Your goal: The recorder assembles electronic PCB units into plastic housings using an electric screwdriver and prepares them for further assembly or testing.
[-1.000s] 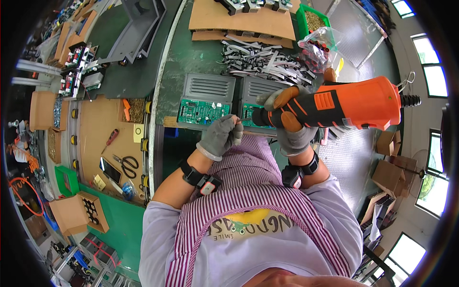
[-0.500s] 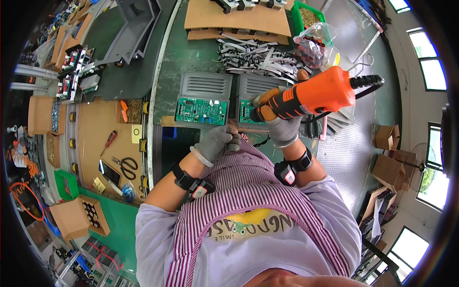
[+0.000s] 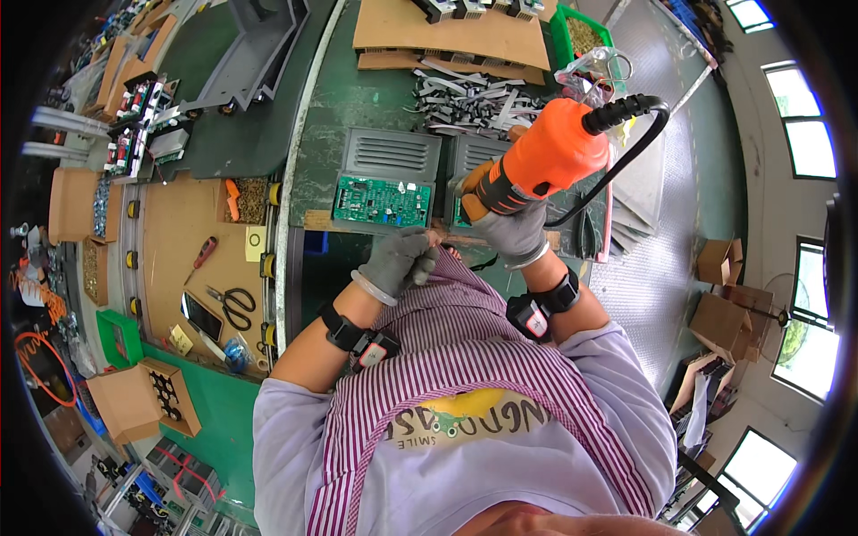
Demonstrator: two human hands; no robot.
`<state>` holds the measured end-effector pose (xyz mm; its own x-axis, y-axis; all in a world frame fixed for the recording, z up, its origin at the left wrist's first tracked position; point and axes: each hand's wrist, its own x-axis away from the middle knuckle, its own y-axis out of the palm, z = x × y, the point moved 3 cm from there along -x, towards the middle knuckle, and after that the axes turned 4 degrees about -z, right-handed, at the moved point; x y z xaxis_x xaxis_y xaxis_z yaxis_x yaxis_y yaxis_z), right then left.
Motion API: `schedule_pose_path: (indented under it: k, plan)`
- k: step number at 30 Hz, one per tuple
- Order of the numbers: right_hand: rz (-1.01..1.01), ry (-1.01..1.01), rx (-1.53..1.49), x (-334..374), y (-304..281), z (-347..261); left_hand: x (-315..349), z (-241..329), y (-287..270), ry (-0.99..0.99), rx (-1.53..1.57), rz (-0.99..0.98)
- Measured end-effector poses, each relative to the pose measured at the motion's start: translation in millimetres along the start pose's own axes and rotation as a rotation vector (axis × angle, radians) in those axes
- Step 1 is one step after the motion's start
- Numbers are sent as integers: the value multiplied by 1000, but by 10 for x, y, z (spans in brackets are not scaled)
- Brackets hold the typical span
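My gloved right hand (image 3: 511, 234) is wrapped round an orange and black corded power screwdriver (image 3: 552, 154). The tool lies tilted over the right-hand grey vented panel (image 3: 472, 154), and its tip is hidden behind my hand. Only a sliver of that panel's green board shows. To the left, a second grey vented panel (image 3: 391, 152) carries a green circuit board (image 3: 382, 201) in full view. My gloved left hand (image 3: 399, 263) is closed at the near table edge, just below that board, fingers curled together. Whatever its fingertips may hold cannot be made out.
A heap of flat ribbon cables (image 3: 474, 100) lies beyond the panels, with cardboard (image 3: 451, 40) behind. At the far right stands a green bin (image 3: 563, 36) of small fasteners. On the left side bench are scissors (image 3: 234, 308), a phone (image 3: 202, 315) and a red-handled screwdriver (image 3: 206, 255).
My right hand and the power screwdriver have shifted left, with the tool's body tipping. The left hand stays closed near the table edge. The whole view has shifted slightly.
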<state>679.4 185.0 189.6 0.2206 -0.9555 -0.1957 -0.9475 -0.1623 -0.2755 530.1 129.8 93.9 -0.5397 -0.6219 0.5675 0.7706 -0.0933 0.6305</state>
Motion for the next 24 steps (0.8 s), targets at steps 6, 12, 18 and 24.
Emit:
schedule_pose_path:
  k: [6,12,18,24]
  plan:
    - [5,-29,-93,-28,41,57,8,-15,-38,58,192,-66]
    - [57,-74,-209,-5,-62,-127,-41,-28,-98,89,193,-61]
    - [59,-121,-567,50,-22,-399,-91,-18,-78,131,236,-107]
    - [60,-249,-590,12,32,-450,-108,27,-96,169,241,-139]
